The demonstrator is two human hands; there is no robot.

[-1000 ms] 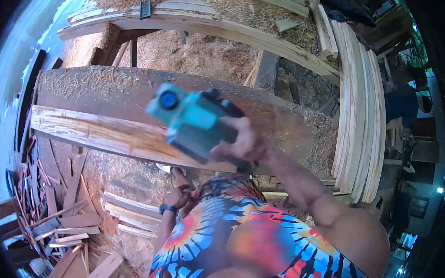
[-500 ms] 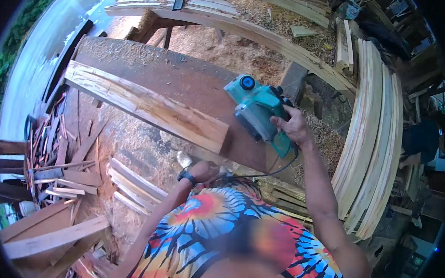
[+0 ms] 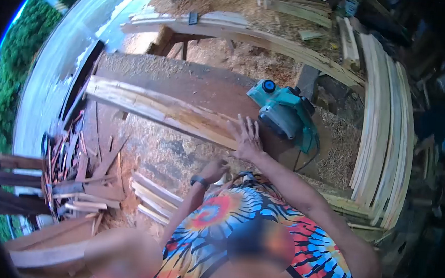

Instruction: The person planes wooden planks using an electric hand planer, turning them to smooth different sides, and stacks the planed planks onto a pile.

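One table [image 3: 197, 86] is holding wood [image 3: 156, 104].
Right hand [image 3: 248, 140] is touching the wood, fingers spread, planer [image 3: 284, 112] sitting beside them; left hand's [image 3: 213, 172], can't tell.

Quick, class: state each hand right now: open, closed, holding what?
Left hand: fingers bent; whether it holds anything cannot be told.
Right hand: open, fingers spread, at the end of the long pale wooden plank.

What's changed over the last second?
The right hand has let go of the planer and moved left to the right end of the board, apparently touching it. The planer went from over the board to the right, and now sits on the bench past that end. The board stays on the bench; the left hand remains low, near the waist.
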